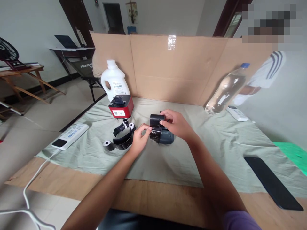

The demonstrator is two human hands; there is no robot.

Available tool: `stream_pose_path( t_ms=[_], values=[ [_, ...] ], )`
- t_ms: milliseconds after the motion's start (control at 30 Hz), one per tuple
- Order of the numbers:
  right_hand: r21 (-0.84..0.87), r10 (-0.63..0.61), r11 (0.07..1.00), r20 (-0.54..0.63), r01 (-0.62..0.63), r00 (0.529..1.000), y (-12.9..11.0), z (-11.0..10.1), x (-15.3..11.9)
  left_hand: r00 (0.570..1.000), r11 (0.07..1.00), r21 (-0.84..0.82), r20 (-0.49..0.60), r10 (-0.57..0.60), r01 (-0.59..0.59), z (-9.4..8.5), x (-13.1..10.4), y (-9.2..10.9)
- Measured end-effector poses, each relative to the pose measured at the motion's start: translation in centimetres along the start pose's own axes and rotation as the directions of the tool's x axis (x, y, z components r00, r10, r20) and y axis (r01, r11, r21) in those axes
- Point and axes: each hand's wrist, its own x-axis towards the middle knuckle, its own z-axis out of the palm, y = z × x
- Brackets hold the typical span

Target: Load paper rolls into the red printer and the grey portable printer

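A roll of shiny black material (155, 119) is held in my right hand (176, 124), thumb on its near side and fingers behind. A glossy black strip (155, 134) hangs below the roll, and my left hand (141, 137) pinches its upper left edge between thumb and fingers. Directly behind that strip, a dark grey rounded device (167, 137) rests on the cloth, partly covered. Left of my left hand lie curled black strips (123, 140) with small white-ended rolls (107, 143). How the strip joins the roll or the device is hard to see.
Behind the strips stand a red-and-black box-shaped device (121, 108) and a white jug (116, 81). A white power strip (70, 135) lies left, a phone (273, 182) right. A clear bottle (225, 91) leans by the cardboard panel (168, 70). Another person (268, 72) is at far right.
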Motion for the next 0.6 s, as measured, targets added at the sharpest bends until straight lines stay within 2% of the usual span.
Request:
stream_pose_path(
  t_ms=[100, 167, 233, 300, 400, 467, 600],
  values=[
    [0.01, 0.002, 1.0, -0.005, -0.002, 1.0, -0.2, 0.2, -0.2, 1.0, 0.997, 0.075, -0.005, 0.029, -0.029, -0.3, 0.2, 0.0],
    [0.002, -0.01, 1.0, -0.001, 0.01, 1.0, -0.4, 0.4, -0.3, 0.994, 0.988, 0.143, -0.094, 0.065, -0.051, -0.7, 0.3, 0.1],
    [-0.024, -0.037, 0.999, -0.006, 0.037, 0.999, -0.6, 0.7, -0.4, 0.973, 0.969, 0.219, -0.171, 0.155, -0.116, -1.4, 0.5, 0.4],
    [-0.04, -0.078, 0.996, -0.004, 0.078, 0.997, -0.8, 1.2, -0.4, 0.949, 0.922, 0.306, -0.13, 0.289, -0.239, -2.2, 0.6, 0.8],
    [-0.029, -0.121, 0.992, 0.022, 0.122, 0.992, -1.0, 2.0, -0.4, 0.909, 0.823, 0.416, 0.021, 0.416, -0.386, -3.2, 0.8, 1.0],
    [-0.027, -0.116, 0.993, 0.024, 0.116, 0.993, -1.1, 2.4, -0.3, 0.898, 0.789, 0.457, 0.055, 0.436, -0.411, -3.5, 0.9, 0.9],
    [-0.006, -0.078, 0.997, 0.013, 0.078, 0.997, -1.4, 3.1, -0.3, 0.897, 0.768, 0.495, 0.057, 0.438, -0.407, -3.8, 1.1, 0.7]
  ],
)
